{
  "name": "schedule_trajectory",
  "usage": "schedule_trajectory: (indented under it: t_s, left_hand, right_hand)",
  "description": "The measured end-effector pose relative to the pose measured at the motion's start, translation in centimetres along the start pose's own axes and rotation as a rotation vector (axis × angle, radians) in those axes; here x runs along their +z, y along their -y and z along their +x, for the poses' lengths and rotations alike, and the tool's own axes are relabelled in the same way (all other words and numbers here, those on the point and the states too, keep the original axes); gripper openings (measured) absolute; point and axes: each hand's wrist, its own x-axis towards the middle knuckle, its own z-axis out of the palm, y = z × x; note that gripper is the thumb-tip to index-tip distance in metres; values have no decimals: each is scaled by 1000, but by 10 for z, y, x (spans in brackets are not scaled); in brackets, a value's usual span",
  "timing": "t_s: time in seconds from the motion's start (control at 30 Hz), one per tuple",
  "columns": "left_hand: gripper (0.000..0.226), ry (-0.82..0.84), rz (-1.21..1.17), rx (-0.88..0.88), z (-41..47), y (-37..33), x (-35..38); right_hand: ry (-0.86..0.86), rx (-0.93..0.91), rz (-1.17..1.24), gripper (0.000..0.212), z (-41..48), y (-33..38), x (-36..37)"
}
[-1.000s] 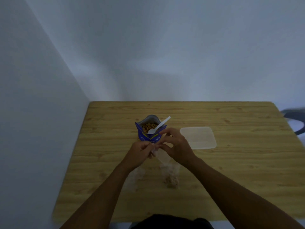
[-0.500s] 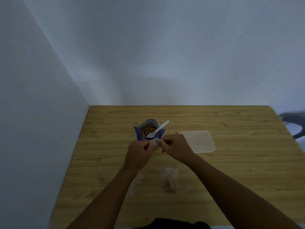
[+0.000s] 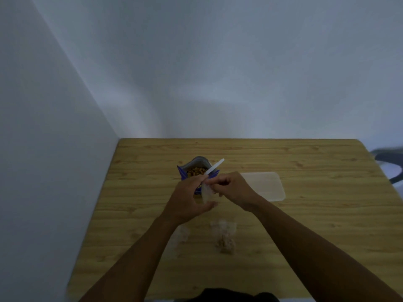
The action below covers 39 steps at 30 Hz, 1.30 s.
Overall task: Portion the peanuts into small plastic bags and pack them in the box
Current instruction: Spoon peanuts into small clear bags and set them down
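An open blue peanut pouch [image 3: 197,168] stands mid-table with peanuts showing and a white plastic spoon [image 3: 214,166] leaning out of it. Just in front of it, my left hand [image 3: 188,197] and my right hand [image 3: 232,187] both pinch the top of a small clear plastic bag [image 3: 207,194] held between them. A small bag with peanuts in it [image 3: 224,241] lies on the table nearer me. Another clear bag [image 3: 180,238] lies flat to its left, partly under my left forearm. A translucent plastic box [image 3: 268,188] sits to the right of my hands.
The wooden table [image 3: 316,225] stands against a white wall on the left and another behind. A dark chair part [image 3: 390,164] shows past the table's right edge.
The small clear bag between my hands now hangs lower and more in view. Both hands stay together in front of the pouch. The camera has tilted slightly.
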Motion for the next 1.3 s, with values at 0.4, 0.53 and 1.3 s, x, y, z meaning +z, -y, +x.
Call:
schedule_trajectory:
  t_s: [0.4,0.53,1.3]
  left_hand:
    - [55,-96,-64,35,6,-7,-8]
    - [61,-99,-2,47,5,-4,-12]
    - [18,-228,-272,-325,23,42,-30]
  right_hand:
    - [12,-137,-223,12,12,7,-3]
    - [37,-187,-250,10,16,8,1]
    - [-347,-91,-197,24,57,-2,31]
